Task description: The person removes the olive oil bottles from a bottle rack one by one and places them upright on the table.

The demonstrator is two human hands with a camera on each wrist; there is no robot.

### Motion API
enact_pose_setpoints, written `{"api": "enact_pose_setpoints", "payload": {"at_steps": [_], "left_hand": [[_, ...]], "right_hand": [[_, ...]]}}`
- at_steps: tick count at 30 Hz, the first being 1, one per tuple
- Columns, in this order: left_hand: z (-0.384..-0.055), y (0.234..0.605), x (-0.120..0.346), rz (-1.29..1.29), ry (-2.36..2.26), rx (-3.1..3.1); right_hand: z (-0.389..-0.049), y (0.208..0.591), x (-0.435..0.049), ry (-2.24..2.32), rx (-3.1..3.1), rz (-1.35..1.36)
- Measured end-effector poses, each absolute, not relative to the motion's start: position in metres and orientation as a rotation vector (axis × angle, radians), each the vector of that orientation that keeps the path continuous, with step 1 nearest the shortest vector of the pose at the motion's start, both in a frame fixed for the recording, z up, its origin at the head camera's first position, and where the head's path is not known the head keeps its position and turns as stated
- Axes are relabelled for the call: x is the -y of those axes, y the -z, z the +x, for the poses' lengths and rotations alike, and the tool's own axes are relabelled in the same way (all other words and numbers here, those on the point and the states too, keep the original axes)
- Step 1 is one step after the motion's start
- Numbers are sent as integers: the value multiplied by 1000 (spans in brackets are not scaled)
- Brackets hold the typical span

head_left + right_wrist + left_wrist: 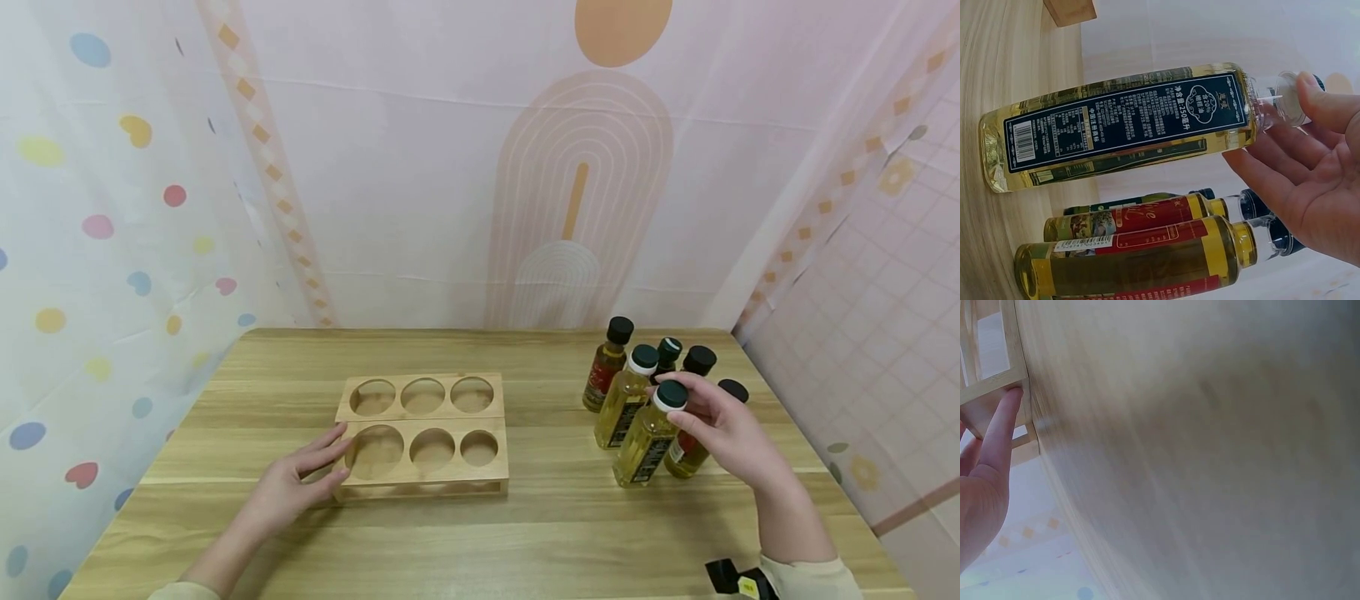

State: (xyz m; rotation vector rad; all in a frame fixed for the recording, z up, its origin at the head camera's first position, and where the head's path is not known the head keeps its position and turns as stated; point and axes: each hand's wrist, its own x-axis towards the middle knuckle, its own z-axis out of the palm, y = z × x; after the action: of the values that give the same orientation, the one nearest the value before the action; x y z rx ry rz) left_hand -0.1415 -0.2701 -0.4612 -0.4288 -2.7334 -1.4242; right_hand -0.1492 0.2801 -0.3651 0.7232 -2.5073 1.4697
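Note:
A wooden bottle rack (pixel 468 479) with round holes in two rows of three sits left of the table's middle. Fingers and thumb extended, my left hand (pixel 292 483) touches its left end; the left wrist view shows a finger against the rack's end panel (pixel 988 412). At the right, my right hand (pixel 731 429) pinches the neck and dark green cap of a square, clear oil bottle (pixel 645 450). Its dark back label (pixel 1129 122) faces the right wrist camera, thumb on the cap. The bottle stands upright, its base at the tabletop.
Close behind the held bottle are a similar square oil bottle (pixel 621 408), a red-labelled bottle (pixel 602 375) and a green-capped bottle (pixel 667 350). Red-labelled oil bottles (pixel 1129 269) with black caps stand beside my right hand. A patterned curtain (pixel 390 208) hangs behind the wooden table (pixel 525 550).

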Motion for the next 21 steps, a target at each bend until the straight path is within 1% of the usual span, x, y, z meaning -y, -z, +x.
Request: {"api": "enact_pose_setpoints", "payload": {"at_steps": [8,14,21], "left_hand": [[-141,458,270,-445,1431,2714],[-142,458,270,-451,1339,2738],[-143,456,268,-491,1174,2772]], "right_hand": [[-150,365,-282,-1499,2536,717],[-148,364,-283,-1498,2533,724],[-144,355,-281,-1261,2554,684]]}}
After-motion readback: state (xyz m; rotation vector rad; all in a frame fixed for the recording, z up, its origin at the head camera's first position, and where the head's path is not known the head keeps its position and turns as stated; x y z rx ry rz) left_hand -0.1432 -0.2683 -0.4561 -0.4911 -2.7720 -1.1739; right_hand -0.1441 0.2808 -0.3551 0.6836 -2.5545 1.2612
